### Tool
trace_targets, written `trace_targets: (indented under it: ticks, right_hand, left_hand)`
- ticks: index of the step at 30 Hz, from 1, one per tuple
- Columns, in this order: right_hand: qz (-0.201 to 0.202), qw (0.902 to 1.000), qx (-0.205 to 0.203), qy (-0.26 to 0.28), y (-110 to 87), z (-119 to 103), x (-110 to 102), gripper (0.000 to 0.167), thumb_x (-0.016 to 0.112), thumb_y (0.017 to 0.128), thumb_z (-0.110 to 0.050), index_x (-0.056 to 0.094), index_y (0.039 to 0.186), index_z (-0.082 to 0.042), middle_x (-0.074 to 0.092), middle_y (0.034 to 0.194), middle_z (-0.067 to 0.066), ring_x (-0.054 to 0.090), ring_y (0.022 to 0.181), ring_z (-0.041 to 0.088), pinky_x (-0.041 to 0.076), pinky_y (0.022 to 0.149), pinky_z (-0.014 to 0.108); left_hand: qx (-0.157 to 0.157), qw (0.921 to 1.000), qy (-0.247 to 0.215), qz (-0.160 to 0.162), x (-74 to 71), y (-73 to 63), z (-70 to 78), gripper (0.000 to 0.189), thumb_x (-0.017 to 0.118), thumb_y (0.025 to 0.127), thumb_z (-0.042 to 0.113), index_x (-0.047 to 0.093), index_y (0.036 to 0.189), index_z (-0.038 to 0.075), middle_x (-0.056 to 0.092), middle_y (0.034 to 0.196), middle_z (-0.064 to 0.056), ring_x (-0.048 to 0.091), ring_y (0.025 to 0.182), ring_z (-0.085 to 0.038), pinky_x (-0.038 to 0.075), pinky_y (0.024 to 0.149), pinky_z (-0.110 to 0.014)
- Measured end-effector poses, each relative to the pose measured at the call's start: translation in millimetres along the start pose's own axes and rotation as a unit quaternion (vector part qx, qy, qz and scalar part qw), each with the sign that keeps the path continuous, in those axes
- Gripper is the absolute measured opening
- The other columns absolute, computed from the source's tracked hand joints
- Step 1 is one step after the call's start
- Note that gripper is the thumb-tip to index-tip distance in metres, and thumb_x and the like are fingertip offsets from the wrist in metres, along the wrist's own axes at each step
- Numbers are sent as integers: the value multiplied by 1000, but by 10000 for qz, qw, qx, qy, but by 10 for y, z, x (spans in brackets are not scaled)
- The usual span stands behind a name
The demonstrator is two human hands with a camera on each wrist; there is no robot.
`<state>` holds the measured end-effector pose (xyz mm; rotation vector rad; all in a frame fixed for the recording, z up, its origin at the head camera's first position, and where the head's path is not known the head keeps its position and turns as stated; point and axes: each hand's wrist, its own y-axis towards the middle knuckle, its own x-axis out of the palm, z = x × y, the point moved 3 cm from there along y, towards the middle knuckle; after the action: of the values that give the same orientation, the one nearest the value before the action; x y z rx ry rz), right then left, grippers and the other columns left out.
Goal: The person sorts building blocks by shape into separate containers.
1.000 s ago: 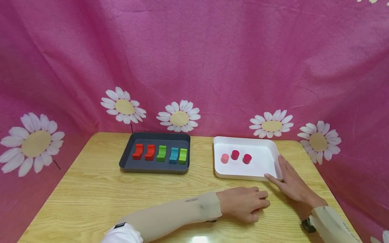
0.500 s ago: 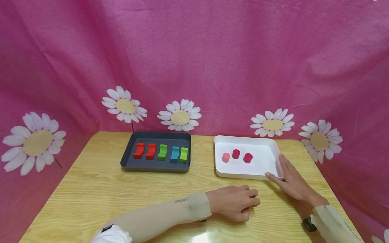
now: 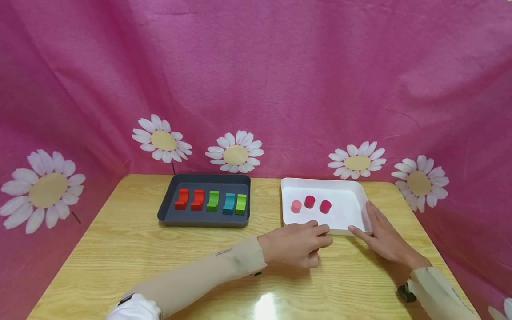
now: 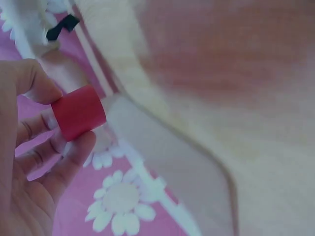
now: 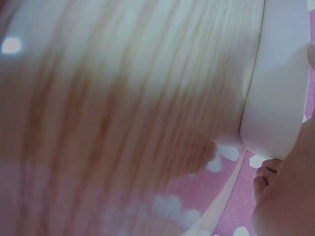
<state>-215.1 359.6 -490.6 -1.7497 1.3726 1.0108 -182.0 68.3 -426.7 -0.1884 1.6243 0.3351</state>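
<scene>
Pinched between the thumb and fingers of my left hand (image 3: 298, 244) is a red cylinder block (image 4: 78, 112), mostly hidden by the hand in the head view. That hand is just in front of the white tray (image 3: 348, 200) and overlaps its front rim. My right hand (image 3: 386, 238) rests against the tray's front right corner, thumb at the front rim and fingers extended along the right wall. Inside the tray stand a pink cylinder block (image 3: 296, 206), a crimson cylinder block (image 3: 310, 202) and another crimson cylinder block (image 3: 325, 206).
A dark grey tray (image 3: 204, 221) on the left holds a row of notched blocks: two red (image 3: 182, 199), then green (image 3: 213, 201), blue (image 3: 229, 203) and lime (image 3: 241, 204). Both trays stand on a wooden table (image 3: 160, 253), with a pink flowered cloth (image 3: 256, 89) behind.
My left hand has moved left and away from me, up to the white tray's front rim, carrying the red cylinder block. My right hand has stayed at the tray's corner.
</scene>
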Motion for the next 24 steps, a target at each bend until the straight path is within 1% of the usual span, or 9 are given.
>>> trace_targets:
  ticks: [3, 6, 8, 9, 10, 12, 16, 19, 24]
  right_hand:
    - [24, 10000, -9, -4, 2, -8, -17, 114, 61, 103, -62, -11, 170, -2, -1, 175, 32, 9, 157, 59, 18, 116, 85]
    - [38, 10000, -24, -13, 3, -12, -19, 114, 61, 103, -62, -10, 170, -3, -1, 176, 32, 9, 158, 59, 18, 116, 84]
    - [45, 10000, -57, 9, 0, -13, -21, 113, 61, 104, -61, -10, 170, -2, -1, 176, 31, 8, 158, 58, 17, 117, 83]
    - [53, 10000, -74, 11, -3, -12, -21, 113, 61, 104, -60, -9, 170, -1, -1, 176, 31, 8, 158, 58, 17, 118, 83]
    - [56, 9999, -97, 15, -2, -15, -23, 113, 61, 104, -60, -9, 170, -1, -1, 176, 31, 8, 158, 58, 16, 118, 83]
    - [60, 9999, -132, 32, 0, -20, -27, 112, 61, 104, -59, -9, 170, 0, -1, 176, 31, 8, 159, 58, 16, 118, 82]
    - [63, 9999, -134, 53, 9, -20, -29, 112, 61, 105, -59, -10, 170, -1, -1, 176, 32, 7, 158, 58, 16, 118, 83]
    - [50, 9999, -85, 49, 15, -13, -15, 113, 61, 104, -60, -12, 170, -3, -1, 175, 33, 8, 158, 58, 17, 117, 83]
    - [13, 10000, 42, 20, 9, -6, 12, 116, 62, 102, -62, -11, 170, -2, 0, 175, 33, 9, 157, 59, 17, 116, 84]
  left_hand:
    - [-119, 9997, 216, 75, -110, 10, -76, 29, 60, 99, 25, 63, 127, 19, 59, 120, 5, 54, 99, -11, 47, 77, -16]
    - [-174, 9993, 326, 40, -201, 29, -135, 34, 60, 100, 26, 62, 133, 19, 59, 126, 3, 54, 104, -13, 48, 83, -18]
    - [-177, 9991, 378, 55, -245, 53, -169, 34, 60, 100, 25, 62, 133, 19, 59, 127, 3, 54, 105, -14, 48, 87, -19]
    - [-171, 9989, 428, 99, -265, 67, -187, 33, 60, 99, 25, 62, 132, 19, 60, 126, 3, 54, 105, -14, 48, 89, -20]
    - [-180, 9986, 466, 159, -283, 80, -207, 31, 60, 99, 25, 62, 130, 18, 60, 124, 3, 54, 104, -14, 48, 87, -20]
    - [-210, 9981, 504, 302, -309, 112, -254, 28, 60, 98, 24, 63, 126, 18, 60, 119, 4, 54, 101, -14, 49, 81, -20]
    - [-302, 9979, 308, 481, -332, 196, -362, 17, 60, 96, 21, 63, 112, 18, 55, 106, 4, 52, 91, -12, 44, 69, -18]
    - [-332, 9982, 133, 474, -326, 255, -450, 10, 61, 94, 20, 60, 103, 17, 51, 100, 5, 49, 86, -11, 41, 70, -19]
    - [-289, 9986, -71, 446, -262, 349, -573, 7, 61, 93, 20, 59, 100, 17, 50, 97, 5, 48, 85, -11, 40, 72, -19]
